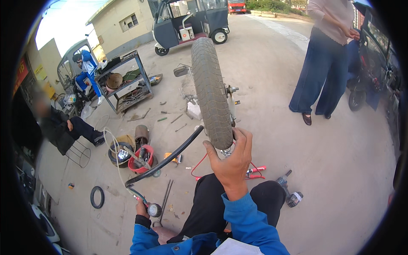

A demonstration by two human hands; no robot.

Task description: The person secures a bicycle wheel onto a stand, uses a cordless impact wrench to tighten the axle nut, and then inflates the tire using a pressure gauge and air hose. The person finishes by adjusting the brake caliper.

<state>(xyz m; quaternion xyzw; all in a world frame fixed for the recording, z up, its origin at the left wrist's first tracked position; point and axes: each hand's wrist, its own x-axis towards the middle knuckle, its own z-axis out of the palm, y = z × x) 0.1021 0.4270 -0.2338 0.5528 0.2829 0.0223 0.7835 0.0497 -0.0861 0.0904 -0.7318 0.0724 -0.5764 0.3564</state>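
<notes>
Between my knees and the concrete yard stands the grey, ribbed rubber tyre on its small wheel (211, 91), upright and edge-on to me, its tread worn pale. My right hand (230, 159) is wrapped over its lower edge, fingers curled round the tread and thumb spread to the near side. My left hand (143, 208), low by my blue sleeve, is closed around the round-dialled air gauge (154, 209), from which a black rubber hose (165, 159) runs up to the wheel. Behind the hose sit a red plastic bowl of tools (141, 159) and a loose black rubber ring (97, 197). A cordless drill (289, 193) lies near my right knee. Beyond the wheel stand a grey metal rack (127, 83), a small grey three-wheeled vehicle (191, 21) and a person in wide blue trousers (323, 63).
</notes>
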